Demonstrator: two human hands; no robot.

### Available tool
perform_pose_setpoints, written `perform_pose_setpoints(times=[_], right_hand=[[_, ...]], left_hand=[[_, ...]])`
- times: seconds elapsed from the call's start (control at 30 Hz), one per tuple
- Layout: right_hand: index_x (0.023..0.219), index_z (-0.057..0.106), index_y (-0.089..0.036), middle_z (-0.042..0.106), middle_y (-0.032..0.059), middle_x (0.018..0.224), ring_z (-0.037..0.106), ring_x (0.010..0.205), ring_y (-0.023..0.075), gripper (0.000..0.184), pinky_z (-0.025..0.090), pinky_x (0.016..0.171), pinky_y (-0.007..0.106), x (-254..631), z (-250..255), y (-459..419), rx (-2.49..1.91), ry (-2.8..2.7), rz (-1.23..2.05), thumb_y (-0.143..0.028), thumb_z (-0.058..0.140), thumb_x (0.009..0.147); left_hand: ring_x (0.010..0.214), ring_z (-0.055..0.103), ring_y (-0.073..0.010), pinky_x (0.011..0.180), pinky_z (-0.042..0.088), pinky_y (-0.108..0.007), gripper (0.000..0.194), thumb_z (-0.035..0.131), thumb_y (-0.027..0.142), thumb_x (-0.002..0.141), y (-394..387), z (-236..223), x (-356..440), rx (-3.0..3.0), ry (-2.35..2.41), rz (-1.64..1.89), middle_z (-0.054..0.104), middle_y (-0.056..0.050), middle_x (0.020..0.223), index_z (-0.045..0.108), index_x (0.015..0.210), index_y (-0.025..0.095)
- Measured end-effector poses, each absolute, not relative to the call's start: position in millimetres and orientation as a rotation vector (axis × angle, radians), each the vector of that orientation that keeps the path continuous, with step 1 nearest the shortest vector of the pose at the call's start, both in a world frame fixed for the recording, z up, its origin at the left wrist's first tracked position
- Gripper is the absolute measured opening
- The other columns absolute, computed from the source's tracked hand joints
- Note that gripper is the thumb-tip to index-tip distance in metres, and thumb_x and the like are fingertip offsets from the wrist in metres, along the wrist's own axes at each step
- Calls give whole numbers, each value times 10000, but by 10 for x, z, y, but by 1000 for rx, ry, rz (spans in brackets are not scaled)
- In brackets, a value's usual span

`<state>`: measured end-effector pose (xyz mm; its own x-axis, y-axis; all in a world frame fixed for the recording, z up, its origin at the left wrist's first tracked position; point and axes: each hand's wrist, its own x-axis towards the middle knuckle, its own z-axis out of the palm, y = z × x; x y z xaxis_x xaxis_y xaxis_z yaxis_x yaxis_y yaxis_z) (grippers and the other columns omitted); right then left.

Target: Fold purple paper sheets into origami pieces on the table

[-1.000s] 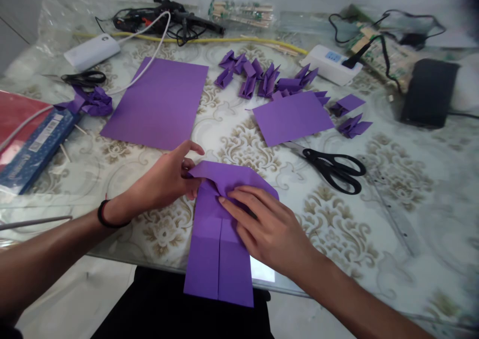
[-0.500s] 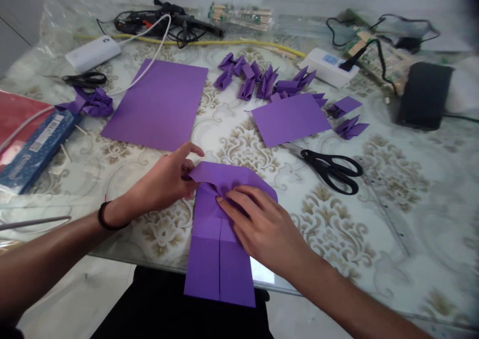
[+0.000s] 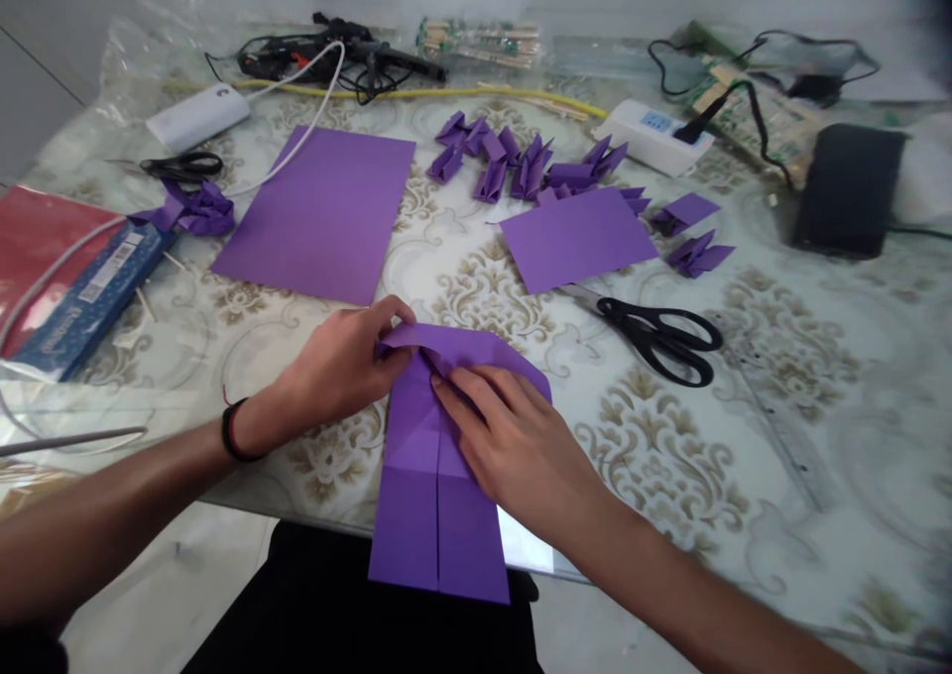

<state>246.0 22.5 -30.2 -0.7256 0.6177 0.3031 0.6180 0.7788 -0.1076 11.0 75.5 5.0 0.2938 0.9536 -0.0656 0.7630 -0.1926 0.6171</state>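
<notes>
A partly folded sheet of purple paper [image 3: 409, 525] lies at the table's front edge, its lower end sticking out past it. Creases and a slit down its middle show on the lower half. My left hand [image 3: 346, 357] pinches the upper left corner between thumb and forefinger, bending that flap up. My right hand [image 3: 513, 426] rests on the paper's upper right part, fingers together and pressing at the centre fold; what lies under its fingertips is partly hidden.
Black-handled scissors [image 3: 658, 332] lie right of the paper, near a clear ruler [image 3: 777, 426]. Beyond are a large purple sheet [image 3: 319, 218], a smaller one [image 3: 576, 238] and several folded purple pieces [image 3: 532, 164]. A white power strip [image 3: 654, 137] and a black phone [image 3: 848, 188] sit farther right.
My left hand has moved right and closed on the paper's upper left corner, lifting the flap a little. My right hand stays nearly in place.
</notes>
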Motion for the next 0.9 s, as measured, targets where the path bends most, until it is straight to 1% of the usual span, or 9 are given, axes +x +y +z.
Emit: perform_pose_setpoints(times=[0.1, 0.2, 0.27, 0.37, 0.43, 0.53, 0.67, 0.8, 0.9], right_hand=[[1394, 703, 24, 748, 222, 1309, 652, 1138, 372, 429, 621, 945, 519, 2446, -299, 221, -946, -2648, -22, -44, 566, 994], [1386, 712, 17, 748, 225, 1304, 654, 1147, 371, 428, 629, 945, 514, 2446, -294, 216, -950, -2641, -17, -36, 565, 987], [1369, 722, 16, 745, 231, 1313, 650, 1172, 367, 416, 626, 977, 510, 2463, -290, 208, -939, -2631, -7, -36, 561, 989], [1331, 744, 4, 744, 230, 1328, 643, 1208, 361, 392, 613, 1023, 501, 2496, -280, 192, -920, -2618, -8, -34, 539, 999], [1326, 745, -2, 745, 229, 1327, 642, 1209, 360, 394, 607, 1025, 501, 2501, -272, 187, -922, -2629, -10, -31, 530, 997], [1333, 735, -1, 749, 227, 1305, 646, 1172, 364, 407, 607, 992, 508, 2463, -256, 196, -940, -2648, -2, -27, 534, 979], [1325, 731, -5, 754, 216, 1259, 649, 1096, 364, 416, 607, 915, 508, 2362, -218, 232, -987, -2650, -3, -18, 534, 959], [1282, 747, -12, 753, 205, 1215, 642, 1049, 351, 405, 590, 876, 490, 2280, -169, 285, -1014, -2661, -5, -11, 521, 946], [1315, 733, -9, 752, 199, 1196, 635, 1028, 340, 421, 574, 866, 478, 2249, -159, 328, -1034, -2670, -10, -20, 520, 952]], left_hand=[[595, 589, -174, 613, 381, -274, 269, 613, 124, 872, 751, 50, 117, 2062, 1559, 431, 669, 42, 692, 695, 1106, 227], [599, 603, -182, 621, 383, -280, 365, 604, 68, 839, 742, 38, 101, 2087, 1585, 399, 671, 38, 682, 704, 1162, 206], [625, 632, -193, 636, 396, -286, 409, 610, 58, 832, 731, 27, 90, 2095, 1606, 378, 700, 24, 708, 705, 1206, 195], [663, 676, -205, 658, 424, -294, 387, 624, 78, 863, 711, 13, 87, 2097, 1624, 349, 750, 2, 756, 715, 1221, 196], [697, 710, -211, 677, 452, -299, 372, 627, 87, 879, 699, 9, 89, 2095, 1630, 332, 787, -16, 813, 719, 1223, 195], [755, 754, -233, 708, 494, -318, 372, 619, 99, 892, 688, 8, 89, 2094, 1638, 311, 825, -48, 901, 718, 1240, 188], [807, 785, -284, 732, 539, -362, 374, 610, 142, 908, 684, 11, 74, 2109, 1641, 288, 841, -74, 939, 726, 1260, 186], [981, 815, -317, 867, 597, -410, 346, 598, 190, 942, 680, 7, 52, 2131, 1615, 302, 857, -87, 1073, 750, 1253, 207], [1042, 813, -318, 927, 615, -429, 341, 601, 192, 943, 679, -7, 34, 2156, 1585, 332, 854, -84, 1132, 769, 1238, 214]])
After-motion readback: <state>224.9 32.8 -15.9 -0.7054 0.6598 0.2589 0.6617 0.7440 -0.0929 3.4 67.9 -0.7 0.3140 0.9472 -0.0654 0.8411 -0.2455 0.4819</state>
